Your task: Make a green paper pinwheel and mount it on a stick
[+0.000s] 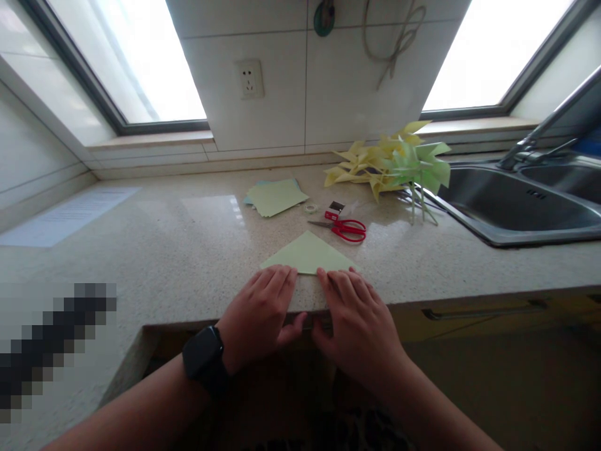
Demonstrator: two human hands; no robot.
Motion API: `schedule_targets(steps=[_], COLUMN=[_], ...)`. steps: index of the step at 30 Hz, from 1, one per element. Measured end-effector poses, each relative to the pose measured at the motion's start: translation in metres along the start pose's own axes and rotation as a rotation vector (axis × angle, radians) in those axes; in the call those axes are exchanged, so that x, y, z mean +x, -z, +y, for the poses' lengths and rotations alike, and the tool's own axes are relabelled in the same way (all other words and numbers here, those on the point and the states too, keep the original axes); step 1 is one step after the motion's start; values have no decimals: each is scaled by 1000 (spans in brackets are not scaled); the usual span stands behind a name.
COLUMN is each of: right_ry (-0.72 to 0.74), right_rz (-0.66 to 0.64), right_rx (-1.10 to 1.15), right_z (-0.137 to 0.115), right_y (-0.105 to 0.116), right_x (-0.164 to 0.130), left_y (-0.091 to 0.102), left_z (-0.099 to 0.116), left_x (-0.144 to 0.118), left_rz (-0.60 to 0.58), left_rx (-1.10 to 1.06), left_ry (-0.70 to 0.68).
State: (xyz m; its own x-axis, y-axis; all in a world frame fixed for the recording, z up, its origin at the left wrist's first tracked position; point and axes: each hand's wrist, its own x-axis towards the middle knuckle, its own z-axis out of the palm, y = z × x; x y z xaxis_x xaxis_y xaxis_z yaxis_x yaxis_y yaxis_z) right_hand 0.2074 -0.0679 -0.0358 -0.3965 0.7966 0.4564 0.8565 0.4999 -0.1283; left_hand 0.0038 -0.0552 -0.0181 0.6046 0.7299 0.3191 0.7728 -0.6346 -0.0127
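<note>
A pale green sheet of paper (308, 252), folded into a triangle, lies flat on the counter with its point facing the wall. My left hand (263, 304) presses flat fingertips on the left part of its folded edge, thumb apart below the counter's rim. On the right part of that edge rest the outstretched fingers of my right hand (357, 313). Neither hand grips anything. Just beyond the paper are red-handled scissors (348, 229), closed, beside a small red and white box (334, 210) and a roll of clear tape (310, 208).
A stack of coloured paper (278, 196) lies behind the tape. Yellow and green paper pinwheels (389, 163) are heaped near the metal sink (498, 207) on the right. At the far left is a printed sheet (70, 213). The counter (188, 263) ends right under my wrists.
</note>
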Motion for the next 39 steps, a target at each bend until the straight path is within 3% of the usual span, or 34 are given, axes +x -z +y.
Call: schedule_targets(steps=[11,23,39], right_ry=[-28,-23,29], right_rz=[21,-1,102], right_rx=[-50,-1,27], right_z=[-6,0,11], right_y=[-7,1,0], right_x=[-5,-1,-22], left_y=[-11,-7,-6], left_z=[0,-3,1], left_x=[-2,0,-10], left_rz=[5,18,111], left_rx=[24,54,65], left_ry=[-6,-43,-116])
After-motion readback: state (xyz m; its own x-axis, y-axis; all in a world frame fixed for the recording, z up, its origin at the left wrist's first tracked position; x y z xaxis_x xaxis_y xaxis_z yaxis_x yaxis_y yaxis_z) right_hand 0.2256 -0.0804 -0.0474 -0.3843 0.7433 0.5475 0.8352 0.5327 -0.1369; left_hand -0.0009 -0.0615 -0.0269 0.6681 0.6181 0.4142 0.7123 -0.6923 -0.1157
